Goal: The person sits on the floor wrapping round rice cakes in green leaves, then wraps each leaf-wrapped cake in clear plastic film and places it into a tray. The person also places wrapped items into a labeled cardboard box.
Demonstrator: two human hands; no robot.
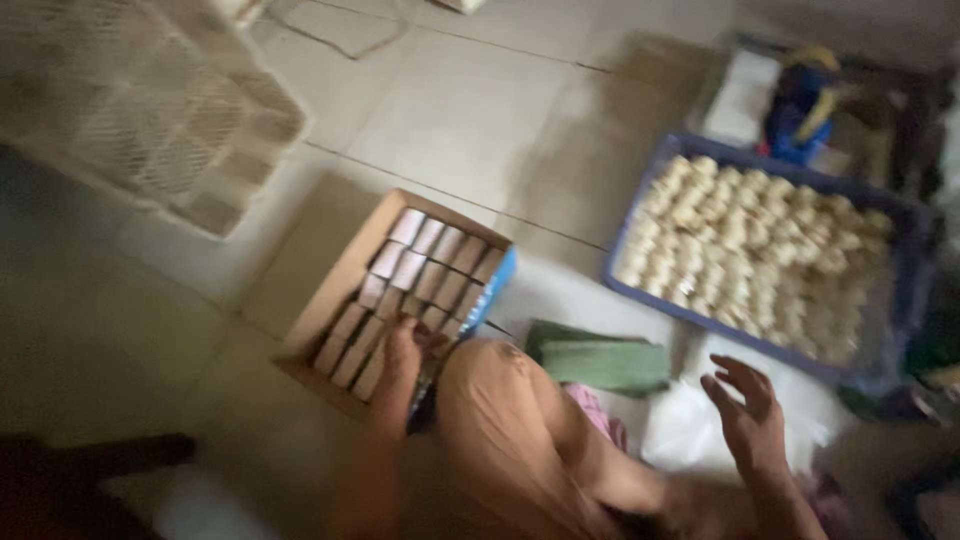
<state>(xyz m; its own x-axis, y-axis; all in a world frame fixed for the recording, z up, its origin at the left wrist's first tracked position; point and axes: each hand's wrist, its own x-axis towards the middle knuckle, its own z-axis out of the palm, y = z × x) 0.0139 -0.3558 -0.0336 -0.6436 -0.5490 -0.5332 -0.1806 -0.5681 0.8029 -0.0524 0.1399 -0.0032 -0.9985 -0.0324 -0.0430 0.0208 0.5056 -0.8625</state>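
Note:
My left hand [403, 345] rests at the near edge of an open cardboard box [330, 290] on the floor, touching the rows of small wrapped bars [420, 265] packed inside it. Blur hides whether the fingers grip one. My right hand [745, 405] hovers open, fingers apart, over white plastic wrapping [690, 425], just in front of a blue crate [905, 290] filled with several pale round pieces [760, 245]. My bent knee in tan cloth [500, 420] lies between the two hands.
A folded green cloth [600, 360] lies between box and crate. A white plastic lattice crate [150, 110] stands at the upper left. Blue and yellow items [805, 100] sit behind the blue crate. The floor is pale tile [470, 110].

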